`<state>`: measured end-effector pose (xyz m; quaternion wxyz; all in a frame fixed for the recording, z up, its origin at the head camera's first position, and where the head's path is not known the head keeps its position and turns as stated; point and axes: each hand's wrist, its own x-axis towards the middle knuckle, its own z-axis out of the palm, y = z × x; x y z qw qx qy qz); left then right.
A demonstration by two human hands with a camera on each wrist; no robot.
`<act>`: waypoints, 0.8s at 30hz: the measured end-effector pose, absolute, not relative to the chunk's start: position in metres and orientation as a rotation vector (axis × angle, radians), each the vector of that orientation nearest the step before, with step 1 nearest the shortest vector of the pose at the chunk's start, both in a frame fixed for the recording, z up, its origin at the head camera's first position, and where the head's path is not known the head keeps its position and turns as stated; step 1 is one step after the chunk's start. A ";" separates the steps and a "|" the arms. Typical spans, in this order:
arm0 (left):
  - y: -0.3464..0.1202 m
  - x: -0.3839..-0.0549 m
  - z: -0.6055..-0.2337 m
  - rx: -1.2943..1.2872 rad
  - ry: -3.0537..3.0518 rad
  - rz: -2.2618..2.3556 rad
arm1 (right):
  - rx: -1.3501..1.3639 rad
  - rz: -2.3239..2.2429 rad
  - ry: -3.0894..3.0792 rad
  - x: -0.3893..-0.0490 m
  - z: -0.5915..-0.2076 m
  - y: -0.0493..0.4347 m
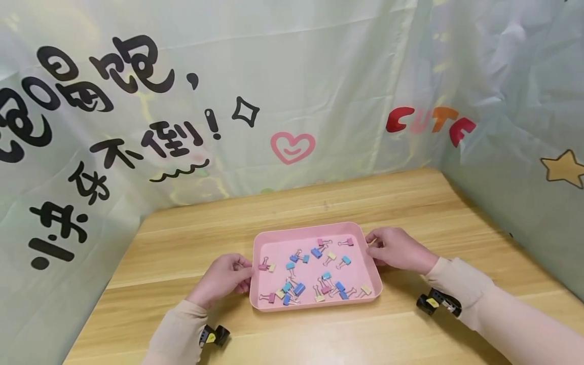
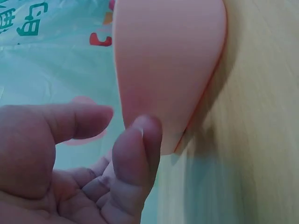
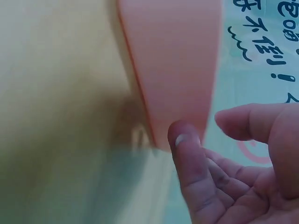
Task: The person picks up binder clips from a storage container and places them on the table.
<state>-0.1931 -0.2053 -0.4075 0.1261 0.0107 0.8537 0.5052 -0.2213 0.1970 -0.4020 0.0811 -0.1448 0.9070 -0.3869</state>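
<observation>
A shallow pink tray (image 1: 277, 247) lies on the wooden table, scattered inside with several small binder clips, among them a blue clip (image 1: 298, 289), a pink clip (image 1: 349, 242) and a yellow clip (image 1: 366, 290). At the tray's left side is my left hand (image 1: 222, 276), fingertips right at the outer wall (image 2: 168, 60). My right hand (image 1: 398, 248) is at the opposite short side, its fingertips against that wall (image 3: 173, 60). In both wrist views the thumb stands apart from the index finger, with no rim pinched between them.
The wooden table (image 1: 182, 238) extends around the tray. Pale printed curtains (image 1: 337, 101) hang behind it and along both sides. Black wrist-worn devices sit under the left sleeve (image 1: 175, 334) and the right sleeve (image 1: 483, 299).
</observation>
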 end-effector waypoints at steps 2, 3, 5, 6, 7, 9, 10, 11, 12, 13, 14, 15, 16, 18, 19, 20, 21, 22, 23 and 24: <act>-0.204 -0.195 -0.408 0.019 2.533 1.471 | -0.469 -1.102 2.750 -0.225 -0.394 0.199; -0.204 -0.196 -0.408 0.012 2.560 1.466 | -0.494 -1.070 2.778 -0.228 -0.390 0.200; -0.203 -0.198 -0.410 0.004 2.624 1.440 | -0.559 -0.999 2.839 -0.237 -0.377 0.199; -0.203 -0.198 -0.410 -0.002 2.651 1.425 | -0.607 -0.965 2.872 -0.242 -0.371 0.197; -0.202 -0.199 -0.411 -0.008 2.673 1.414 | -0.651 -0.939 2.898 -0.247 -0.365 0.194; -0.200 -0.201 -0.412 -0.011 2.704 1.395 | -0.744 -0.892 2.937 -0.259 -0.353 0.184; -0.199 -0.202 -0.412 -0.008 2.714 1.389 | -0.795 -0.866 2.950 -0.264 -0.347 0.177; -0.198 -0.202 -0.412 -0.004 2.718 1.388 | -0.850 -0.840 2.962 -0.269 -0.343 0.170; -0.197 -0.203 -0.413 0.000 2.719 1.389 | -0.887 -0.812 2.962 -0.273 -0.339 0.163; -0.196 -0.204 -0.413 0.007 2.719 1.389 | -0.928 -0.782 2.956 -0.277 -0.336 0.156; -0.196 -0.204 -0.414 0.014 2.717 1.389 | -0.969 -0.757 2.946 -0.280 -0.334 0.149; -0.195 -0.204 -0.415 0.021 2.715 1.387 | -1.007 -0.737 2.932 -0.283 -0.332 0.141; -0.194 -0.204 -0.415 0.028 2.713 1.386 | -1.046 -0.720 2.915 -0.286 -0.331 0.134; -0.193 -0.203 -0.415 0.037 2.712 1.381 | -1.105 -0.693 2.878 -0.290 -0.331 0.122; -0.193 -0.203 -0.416 0.041 2.712 1.380 | -1.124 -0.686 2.854 -0.292 -0.333 0.115; -0.193 -0.203 -0.416 0.045 2.712 1.380 | -1.137 -0.680 2.830 -0.294 -0.334 0.109; -0.193 -0.203 -0.417 0.046 2.713 1.379 | -1.152 -0.668 2.807 -0.295 -0.337 0.104; -0.193 -0.203 -0.417 0.046 2.716 1.375 | -1.169 -0.652 2.783 -0.296 -0.340 0.099; -0.194 -0.203 -0.418 0.048 2.719 1.373 | -1.192 -0.643 2.757 -0.297 -0.343 0.094; -0.194 -0.204 -0.418 0.046 2.721 1.370 | -1.210 -0.632 2.726 -0.297 -0.346 0.090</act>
